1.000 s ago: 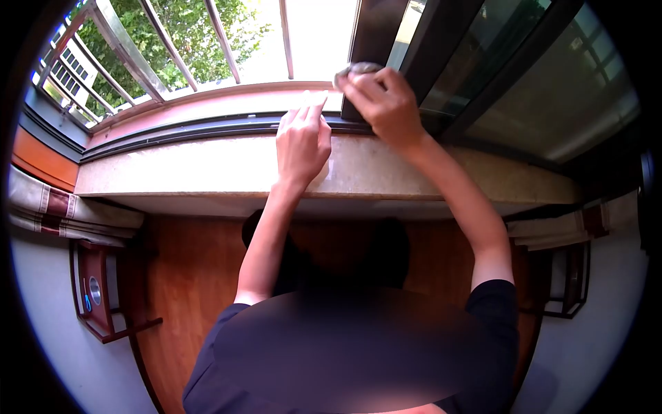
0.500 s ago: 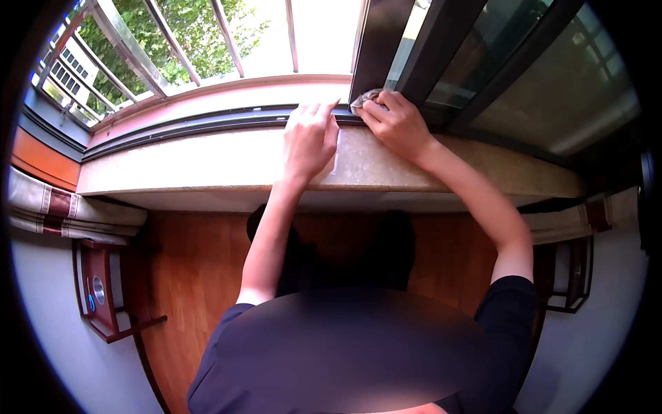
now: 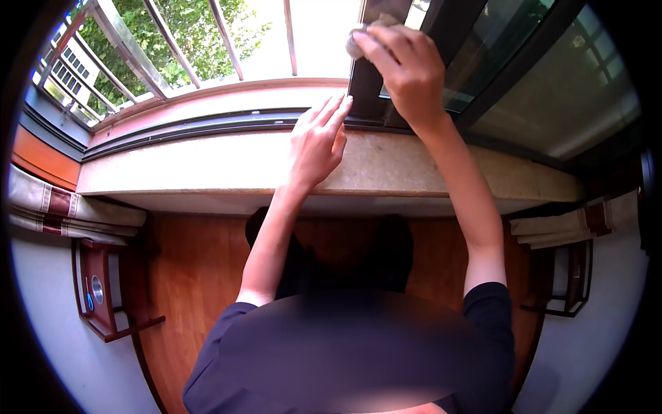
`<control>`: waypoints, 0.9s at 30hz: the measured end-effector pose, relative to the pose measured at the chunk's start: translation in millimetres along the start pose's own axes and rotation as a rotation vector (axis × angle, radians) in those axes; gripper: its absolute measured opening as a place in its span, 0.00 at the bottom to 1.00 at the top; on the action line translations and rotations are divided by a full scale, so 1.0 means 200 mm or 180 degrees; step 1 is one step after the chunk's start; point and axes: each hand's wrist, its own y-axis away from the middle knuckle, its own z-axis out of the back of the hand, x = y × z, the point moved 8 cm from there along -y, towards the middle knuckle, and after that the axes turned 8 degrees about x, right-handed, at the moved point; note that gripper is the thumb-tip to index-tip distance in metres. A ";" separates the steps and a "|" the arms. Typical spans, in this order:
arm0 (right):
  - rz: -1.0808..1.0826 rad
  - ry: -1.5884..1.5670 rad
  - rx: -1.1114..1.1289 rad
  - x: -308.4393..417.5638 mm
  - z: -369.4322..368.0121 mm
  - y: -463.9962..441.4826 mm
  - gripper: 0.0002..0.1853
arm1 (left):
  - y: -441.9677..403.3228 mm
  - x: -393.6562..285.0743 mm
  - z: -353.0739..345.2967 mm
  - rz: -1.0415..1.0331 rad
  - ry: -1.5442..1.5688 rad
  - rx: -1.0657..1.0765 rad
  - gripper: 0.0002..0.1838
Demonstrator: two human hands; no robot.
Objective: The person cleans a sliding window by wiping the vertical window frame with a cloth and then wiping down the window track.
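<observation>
Grey cloth (image 3: 354, 45) was bunched in the R hand (image 3: 412, 65), up at the L edge of the dk window frame (image 3: 365, 93), well above the track (image 3: 207, 126). R hand was clamped on it, thumb & fingers together, fingers bent; some cloth stuck out past the fingertips, rest hidden behind them. Couldn't tell how much of it pressed on the frame. L hand (image 3: 318, 138) was lower & to the L, back of hand up, fingers almost straight, close together, tips just beside the frame's bottom corner; touching or not, couldn't tell. Its wrist was over the pale sill (image 3: 386, 165). Past the track: metal bars (image 3: 290, 38) w/ green leaves (image 3: 203, 52) behind; glass pane (image 3: 545, 110) to the R. Further out, banded curtains (image 3: 96, 210) both sides, dk red stand (image 3: 93, 265) at L, wood floor (image 3: 193, 276) below.
</observation>
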 end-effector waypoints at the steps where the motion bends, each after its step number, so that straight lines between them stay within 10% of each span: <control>1: -0.0006 0.0149 -0.0255 -0.02 0.02 -0.03 0.18 | 0.00 0.00 0.00 0.0007 0.0001 0.0021 0.30; 8: -0.0310 -0.0112 -0.0842 -0.05 0.09 -0.13 0.13 | 0.02 0.01 -0.02 0.0067 -0.0142 0.0141 0.28; 20: 0.0329 0.0037 0.1100 0.25 -0.15 0.40 0.04 | 0.02 0.02 -0.01 0.0066 -0.0033 0.0104 0.21; 27: -0.0402 0.0527 -0.0159 -0.10 0.13 -0.11 0.13 | 0.02 0.00 0.02 -0.0030 0.0183 -0.0091 0.35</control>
